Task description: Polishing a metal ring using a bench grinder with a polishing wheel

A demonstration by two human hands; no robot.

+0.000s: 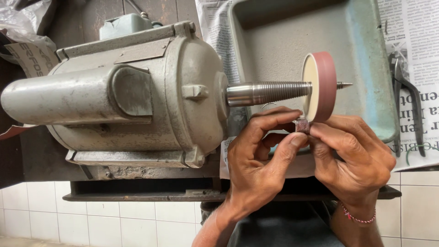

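Small ring [302,125], pinched btwn both hands' fingertips [298,140], touching red wheel [320,87] edge

Small ring at the wheel, centre-right of the frame

The small metal ring [302,125] is a short, dull grey-brown band with a speckled surface, pinched on edge just below the middle of the picture. Its top touches the lower rim of the reddish polishing wheel [320,86], a cream-faced disc standing upright on the threaded tapered spindle [270,93].

Motor housing [123,91] at 9 o'clock, threaded spindle [270,93] and sanding wheel [320,87] at 12, pliers [409,105] at 3; open room at 6.
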